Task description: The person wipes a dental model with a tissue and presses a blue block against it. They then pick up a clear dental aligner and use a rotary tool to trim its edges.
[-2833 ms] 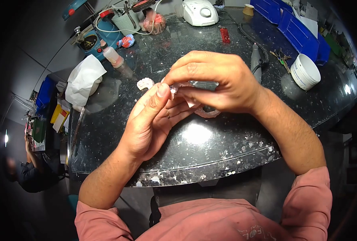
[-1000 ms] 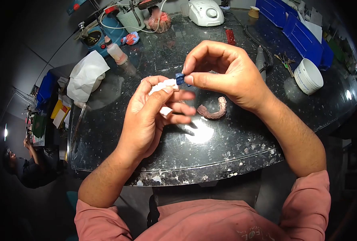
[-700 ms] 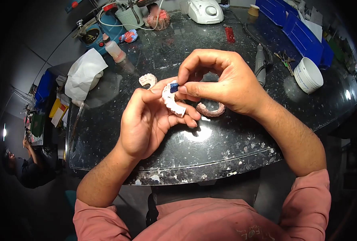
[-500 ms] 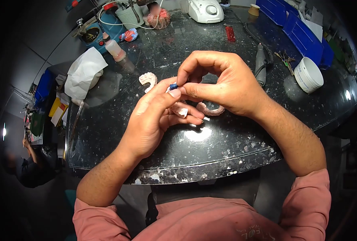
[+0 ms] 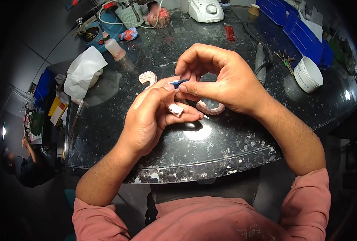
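L hand (image 5: 148, 118) fingers curled, thumb up; R hand (image 5: 222, 80) pinching, fingertips meeting L thumb.

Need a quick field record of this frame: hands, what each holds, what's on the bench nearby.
left hand: holds a white dental cast in the fingers
right hand: pinches a small blue strip against the cast
on bench, behind hands: pink arch-shaped cast; second pale cast
bench: dark speckled stone, glossy
right side: white tub, grey handpiece, blue bins
left side: white tissue
far edge: white machine
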`<control>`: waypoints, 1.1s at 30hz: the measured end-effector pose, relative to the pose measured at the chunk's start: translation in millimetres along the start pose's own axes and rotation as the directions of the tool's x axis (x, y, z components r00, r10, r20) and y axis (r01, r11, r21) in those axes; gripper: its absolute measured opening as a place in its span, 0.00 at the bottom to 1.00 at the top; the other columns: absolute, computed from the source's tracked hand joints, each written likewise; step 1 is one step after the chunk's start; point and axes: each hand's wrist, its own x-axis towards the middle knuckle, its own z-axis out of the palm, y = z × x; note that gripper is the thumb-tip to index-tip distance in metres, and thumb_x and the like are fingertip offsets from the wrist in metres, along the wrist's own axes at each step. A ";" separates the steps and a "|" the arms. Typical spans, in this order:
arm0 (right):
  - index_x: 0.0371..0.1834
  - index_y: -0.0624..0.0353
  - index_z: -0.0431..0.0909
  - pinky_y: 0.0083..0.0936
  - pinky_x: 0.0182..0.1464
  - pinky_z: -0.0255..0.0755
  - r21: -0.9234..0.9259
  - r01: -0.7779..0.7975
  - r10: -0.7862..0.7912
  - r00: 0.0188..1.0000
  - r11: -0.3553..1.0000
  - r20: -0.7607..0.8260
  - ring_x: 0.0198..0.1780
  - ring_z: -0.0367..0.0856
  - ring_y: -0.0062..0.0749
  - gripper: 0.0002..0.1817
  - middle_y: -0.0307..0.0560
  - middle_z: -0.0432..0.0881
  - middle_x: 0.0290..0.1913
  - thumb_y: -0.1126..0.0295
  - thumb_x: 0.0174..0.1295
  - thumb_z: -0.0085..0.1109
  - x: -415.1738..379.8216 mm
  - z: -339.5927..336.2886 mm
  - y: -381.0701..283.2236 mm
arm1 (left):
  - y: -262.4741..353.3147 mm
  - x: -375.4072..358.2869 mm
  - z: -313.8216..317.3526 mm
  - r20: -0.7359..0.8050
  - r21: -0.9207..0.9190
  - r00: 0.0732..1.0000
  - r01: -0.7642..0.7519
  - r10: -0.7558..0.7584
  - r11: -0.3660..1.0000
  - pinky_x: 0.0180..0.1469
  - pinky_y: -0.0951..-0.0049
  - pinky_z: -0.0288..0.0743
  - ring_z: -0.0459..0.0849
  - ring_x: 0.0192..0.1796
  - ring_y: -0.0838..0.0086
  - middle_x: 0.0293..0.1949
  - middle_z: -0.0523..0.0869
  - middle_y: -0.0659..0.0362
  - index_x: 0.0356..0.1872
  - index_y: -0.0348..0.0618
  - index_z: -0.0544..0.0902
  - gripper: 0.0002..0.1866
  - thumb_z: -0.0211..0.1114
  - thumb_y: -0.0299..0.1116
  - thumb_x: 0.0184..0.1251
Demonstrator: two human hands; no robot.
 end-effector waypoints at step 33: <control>0.44 0.59 0.87 0.29 0.50 0.77 -0.747 -0.245 0.133 0.969 0.618 -0.208 0.43 0.86 0.31 0.13 0.47 0.88 0.40 0.64 0.62 0.65 10.5 -63.1 23.9 | 13.9 4.8 -10.7 -0.047 -0.016 0.978 0.205 -0.205 0.979 0.41 0.79 0.88 0.90 0.42 0.57 0.42 0.86 0.42 0.60 0.18 0.70 0.25 0.45 0.35 0.76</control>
